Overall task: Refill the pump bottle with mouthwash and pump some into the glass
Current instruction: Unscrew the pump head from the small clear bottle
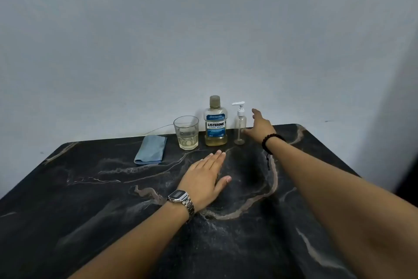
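Observation:
A clear pump bottle [240,126] with a white pump head stands upright at the back of the dark marble table [113,199]; it looks empty. Left of it stands a capped mouthwash bottle [215,124] with a blue label and pale yellow liquid low inside. Further left is a faceted glass [186,133] holding a little pale liquid. My right hand [260,126] is stretched out just right of the pump bottle, fingers extended, thumb close to the bottle's base, holding nothing. My left hand [204,179] lies flat on the table in front of the bottles.
A folded light-blue cloth [151,149] lies left of the glass. A plain grey wall stands directly behind the objects. The table's back right corner is rounded, just beyond my right wrist.

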